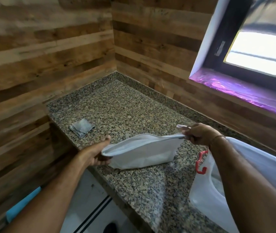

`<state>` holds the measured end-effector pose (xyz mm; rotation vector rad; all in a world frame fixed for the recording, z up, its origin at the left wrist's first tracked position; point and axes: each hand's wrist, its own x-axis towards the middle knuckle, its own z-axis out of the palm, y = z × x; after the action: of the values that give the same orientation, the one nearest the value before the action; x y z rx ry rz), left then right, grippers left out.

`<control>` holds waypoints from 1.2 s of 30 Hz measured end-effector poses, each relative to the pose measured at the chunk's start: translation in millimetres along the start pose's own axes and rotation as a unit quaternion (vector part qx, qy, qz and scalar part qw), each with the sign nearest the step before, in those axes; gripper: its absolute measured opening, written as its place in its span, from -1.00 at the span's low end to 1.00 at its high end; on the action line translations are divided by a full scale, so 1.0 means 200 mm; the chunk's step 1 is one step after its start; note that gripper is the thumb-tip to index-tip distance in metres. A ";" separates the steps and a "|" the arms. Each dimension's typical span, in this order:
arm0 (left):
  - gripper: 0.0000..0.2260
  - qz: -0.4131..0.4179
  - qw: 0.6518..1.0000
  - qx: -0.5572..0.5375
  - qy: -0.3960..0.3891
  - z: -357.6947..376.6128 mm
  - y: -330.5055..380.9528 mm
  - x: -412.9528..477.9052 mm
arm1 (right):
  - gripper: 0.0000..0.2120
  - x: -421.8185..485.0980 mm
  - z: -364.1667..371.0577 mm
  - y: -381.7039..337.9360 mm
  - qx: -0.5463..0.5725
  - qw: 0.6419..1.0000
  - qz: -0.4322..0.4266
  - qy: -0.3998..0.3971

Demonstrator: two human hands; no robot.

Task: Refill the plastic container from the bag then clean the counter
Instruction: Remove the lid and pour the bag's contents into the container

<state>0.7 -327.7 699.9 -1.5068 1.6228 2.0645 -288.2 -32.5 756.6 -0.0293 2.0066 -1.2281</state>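
A white bag [144,153] stands on the speckled granite counter [125,108], its top edge stretched between both hands. My left hand [98,153] grips the bag's left end. At the right end, my right hand [196,133] pinches the top corner. A clear plastic container [206,187] with a red clip [201,163] on its rim sits at the right, partly hidden by my right forearm. White powder is scattered on the counter in front of the bag.
A folded grey cloth [81,127] lies on the counter's left part, near its edge. Wood-panelled walls close the corner behind. A window with a purple-lit sill [244,93] is at the right. A white appliance [91,204] stands below the counter's front edge.
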 end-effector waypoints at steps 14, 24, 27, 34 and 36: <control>-0.68 0.212 0.973 -0.076 0.057 -0.05 0.08 0.17 | -0.72 0.12 0.13 0.03 0.100 0.995 0.015 0.024; -0.62 -0.019 0.987 -0.060 -0.146 -0.20 0.11 0.32 | -0.72 0.14 0.13 -0.06 -0.096 0.992 0.082 -0.018; -0.41 -0.054 0.981 -0.067 -0.174 -0.19 0.17 0.39 | -0.51 0.20 0.23 -0.15 -0.154 0.980 0.123 0.008; -0.61 -0.117 0.974 -0.057 -0.185 -0.17 0.19 0.55 | -0.28 0.41 0.34 -0.24 -0.248 0.950 0.190 -0.010; -0.77 -0.118 0.972 -0.050 -0.194 -0.15 0.20 0.54 | -0.32 0.45 0.37 -0.23 -0.266 0.950 0.163 -0.003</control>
<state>-59.2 -417.3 648.0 -1.1566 1.1550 2.1589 -322.3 -147.9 720.0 0.0339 2.1763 -0.4598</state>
